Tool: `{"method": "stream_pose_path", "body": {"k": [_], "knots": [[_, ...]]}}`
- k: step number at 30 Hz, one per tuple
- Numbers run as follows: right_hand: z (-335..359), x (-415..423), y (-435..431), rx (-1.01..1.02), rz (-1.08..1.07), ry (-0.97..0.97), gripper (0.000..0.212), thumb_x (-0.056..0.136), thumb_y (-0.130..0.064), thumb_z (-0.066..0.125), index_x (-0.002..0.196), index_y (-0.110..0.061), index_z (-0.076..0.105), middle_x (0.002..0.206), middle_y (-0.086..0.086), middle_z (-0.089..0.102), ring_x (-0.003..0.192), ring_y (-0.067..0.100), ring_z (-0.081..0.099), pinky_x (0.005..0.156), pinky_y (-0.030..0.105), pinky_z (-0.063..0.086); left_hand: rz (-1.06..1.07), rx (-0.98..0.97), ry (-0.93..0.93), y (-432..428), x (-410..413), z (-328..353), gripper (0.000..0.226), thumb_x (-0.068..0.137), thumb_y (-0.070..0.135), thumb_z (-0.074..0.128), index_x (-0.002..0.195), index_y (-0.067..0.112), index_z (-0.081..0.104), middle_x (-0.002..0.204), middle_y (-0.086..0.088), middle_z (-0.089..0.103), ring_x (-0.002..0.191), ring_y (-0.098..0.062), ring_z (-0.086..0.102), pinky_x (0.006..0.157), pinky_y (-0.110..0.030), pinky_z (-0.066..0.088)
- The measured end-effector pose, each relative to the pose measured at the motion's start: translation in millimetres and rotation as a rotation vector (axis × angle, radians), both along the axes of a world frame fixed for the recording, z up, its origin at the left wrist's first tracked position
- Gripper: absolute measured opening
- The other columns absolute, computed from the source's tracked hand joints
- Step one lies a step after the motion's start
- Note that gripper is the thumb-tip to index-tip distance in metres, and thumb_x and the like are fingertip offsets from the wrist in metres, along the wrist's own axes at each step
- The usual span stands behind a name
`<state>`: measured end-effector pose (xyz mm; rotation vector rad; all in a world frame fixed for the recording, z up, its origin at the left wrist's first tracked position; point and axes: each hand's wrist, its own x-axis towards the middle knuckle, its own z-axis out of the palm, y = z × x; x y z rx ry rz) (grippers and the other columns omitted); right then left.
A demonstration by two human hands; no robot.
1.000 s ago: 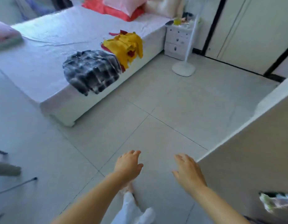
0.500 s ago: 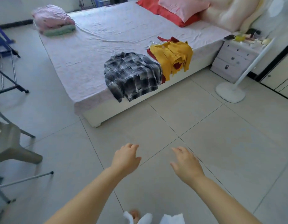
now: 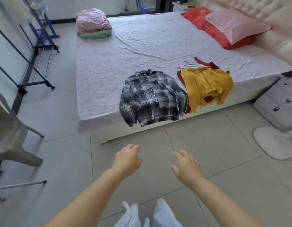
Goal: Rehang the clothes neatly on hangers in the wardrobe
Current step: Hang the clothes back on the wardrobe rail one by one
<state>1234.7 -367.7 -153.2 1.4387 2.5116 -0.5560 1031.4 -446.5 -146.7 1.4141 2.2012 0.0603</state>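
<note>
A grey plaid shirt point(image 3: 151, 97) lies spread on the near edge of the bed point(image 3: 125, 51), its hem hanging over the side; a hanger hook shows at its collar. To its right a yellow top point(image 3: 206, 86) lies over a dark red garment point(image 3: 206, 64), with a thin white hanger point(image 3: 186, 63) just behind them. My left hand point(image 3: 127, 159) and my right hand point(image 3: 187, 166) reach forward over the floor tiles, short of the bed. Both have loose, slightly curled fingers and hold nothing. The wardrobe is out of view.
Folded pink and green bedding point(image 3: 92, 25) sits at the bed's far corner; red and pink pillows point(image 3: 227, 28) lie at the head. A white nightstand point(image 3: 279, 104) and fan base point(image 3: 274, 143) stand on the right. A grey plastic chair point(image 3: 9, 140) and metal drying racks point(image 3: 35, 63) stand left.
The view has swung left from the wardrobe toward the bed and come closer. The clothes now lie straight ahead. Both hands stay empty and held out in front.
</note>
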Motion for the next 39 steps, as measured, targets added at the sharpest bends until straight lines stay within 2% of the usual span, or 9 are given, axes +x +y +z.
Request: {"method": "stream_pose_path", "body": {"k": [7,17,28,35,39], "knots": [[1.5,-50.6,123.7,-0.030,0.103,0.000,0.053,0.094,-0.036,0.047,0.142,-0.021,0.030,0.140,0.000,0.035,0.126,0.020,0.036,0.102,0.030,0.028,0.116,-0.010,-0.035,97.0,-35.8,3.1,0.052,0.090,0.033,0.048,0.139,0.022,0.032,0.141,-0.001,0.037,0.127,-0.021,0.038,0.101,-0.035,0.032],[-8.7,-164.6,294.1,-0.044,0.140,-0.059,0.052,0.094,-0.034,0.046,0.142,-0.020,0.029,0.140,0.000,0.035,0.127,0.019,0.035,0.104,0.031,0.027,0.120,-0.011,-0.083,257.9,-151.2,-15.4,0.045,0.089,0.033,0.048,0.133,0.025,0.039,0.133,0.000,0.044,0.120,-0.020,0.044,0.096,-0.036,0.040],[-10.6,-283.7,456.3,-0.042,0.232,-0.031,0.051,0.093,-0.034,0.050,0.139,-0.021,0.034,0.136,0.000,0.040,0.123,0.021,0.040,0.102,0.035,0.032,0.141,-0.004,-0.094,422.2,-259.3,-12.0,0.051,0.092,0.034,0.048,0.139,0.024,0.032,0.139,0.000,0.040,0.122,-0.022,0.043,0.097,-0.038,0.040],[-39.5,-356.4,602.1,-0.137,0.333,-0.082,0.044,0.093,-0.033,0.050,0.134,-0.017,0.041,0.135,0.003,0.042,0.121,0.024,0.043,0.098,0.037,0.039,0.264,-0.057,-0.116,536.5,-313.6,-34.2,0.049,0.093,0.032,0.046,0.139,0.023,0.033,0.140,0.000,0.040,0.123,-0.021,0.044,0.095,-0.037,0.042],[-70.1,-402.5,691.1,-0.200,0.373,-0.122,0.048,0.094,-0.032,0.049,0.138,-0.018,0.037,0.137,0.004,0.040,0.120,0.024,0.045,0.094,0.036,0.042,0.333,-0.112,-0.142,602.0,-341.9,-52.8,0.051,0.094,0.033,0.045,0.141,0.022,0.030,0.142,0.001,0.038,0.127,-0.020,0.040,0.100,-0.037,0.038]]}}
